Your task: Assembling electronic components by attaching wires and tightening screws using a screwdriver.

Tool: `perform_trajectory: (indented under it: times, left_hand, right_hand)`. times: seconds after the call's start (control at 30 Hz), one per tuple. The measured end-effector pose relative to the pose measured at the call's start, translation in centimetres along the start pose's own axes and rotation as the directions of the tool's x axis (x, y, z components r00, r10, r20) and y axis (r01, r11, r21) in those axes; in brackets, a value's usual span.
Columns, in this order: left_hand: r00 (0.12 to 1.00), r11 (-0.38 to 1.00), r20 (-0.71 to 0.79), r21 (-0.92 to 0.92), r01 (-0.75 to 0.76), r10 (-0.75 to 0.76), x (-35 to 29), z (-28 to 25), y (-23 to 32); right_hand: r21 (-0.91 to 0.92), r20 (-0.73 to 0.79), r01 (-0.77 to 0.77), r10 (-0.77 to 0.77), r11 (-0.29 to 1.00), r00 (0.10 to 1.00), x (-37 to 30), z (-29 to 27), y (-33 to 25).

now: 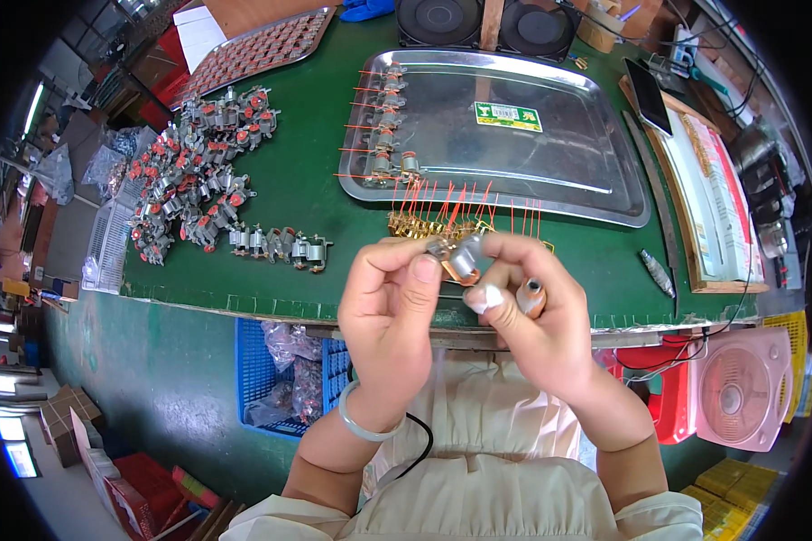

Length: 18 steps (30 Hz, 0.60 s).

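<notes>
Near the front edge of the table I hold a small silver metal coil assembly [465, 255] up between both hands. My left hand [390, 311] pinches one side of it between thumb and fingers. My right hand [546, 320], with a white wrap on the thumb, grips its other side. An orange-and-white handled tool [531, 295] with a dark round end is tucked in the right fingers; its tip is hidden. Just beyond my hands lies a row of brass pieces [410, 224] with thin red wires pointing away from me.
A steel tray [618, 194] holds a column of wired assemblies along its left side. Loose metal assemblies [194, 162] are heaped at left, with a short row [280, 246] in front. Two black fans [438, 20] stand behind. A phone [648, 96] and papers [717, 198] lie at right.
</notes>
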State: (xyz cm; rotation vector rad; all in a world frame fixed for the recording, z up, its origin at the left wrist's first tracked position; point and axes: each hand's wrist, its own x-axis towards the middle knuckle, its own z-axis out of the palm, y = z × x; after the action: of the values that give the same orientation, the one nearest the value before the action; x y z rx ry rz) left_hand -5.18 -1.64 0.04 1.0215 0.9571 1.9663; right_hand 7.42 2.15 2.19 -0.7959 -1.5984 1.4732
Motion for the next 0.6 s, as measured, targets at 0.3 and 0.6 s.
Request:
perform_trajectory:
  times: [0.3,0.6]
  left_hand:
    - [0.984,0.958,0.091,-0.228,0.171,-0.153,1.5,-1.9,1.1]
    - [0.958,0.932,0.200,-0.258,0.253,-0.204,1.6,-2.0,1.0]
  right_hand:
    - [-0.840,0.356,0.393,-0.166,0.375,0.920,0.6,-2.2,0.3]
    - [-0.537,0.248,0.545,-0.496,0.644,0.832,1.0,-2.6,-1.2]
